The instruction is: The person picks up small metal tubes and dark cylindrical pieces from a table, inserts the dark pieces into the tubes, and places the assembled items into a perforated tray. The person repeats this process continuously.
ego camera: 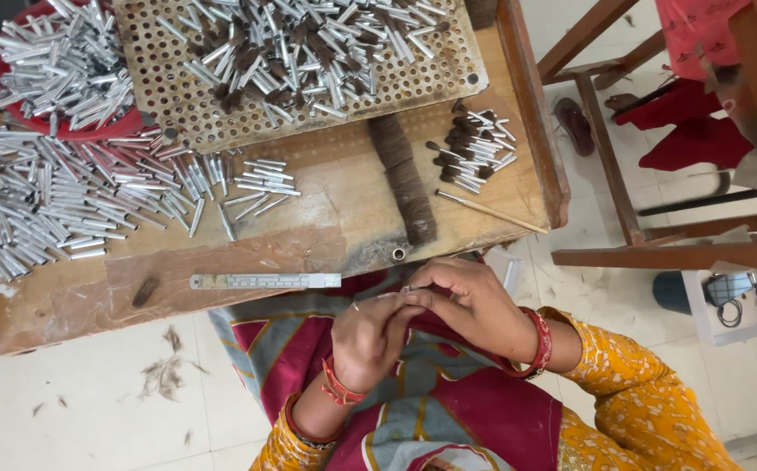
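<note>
Both hands, left hand (369, 336) and right hand (465, 301), pinch one small metal tube (406, 289) together.

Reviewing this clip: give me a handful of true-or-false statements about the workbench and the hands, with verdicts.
1. Both hands meet over the lap at the table's near edge, left hand and right hand pinching one small metal piece between their fingers. True.
2. The ruler stands upright in the red bowl. False: it lies flat on the table near the front edge.
3. The perforated tray carries silver tubes mixed with dark hair tufts. True.
4. The red bowl is filled with brown hair. False: it holds silver tubes.
5. A dark bundle of hair lies on the table right of centre. True.
</note>
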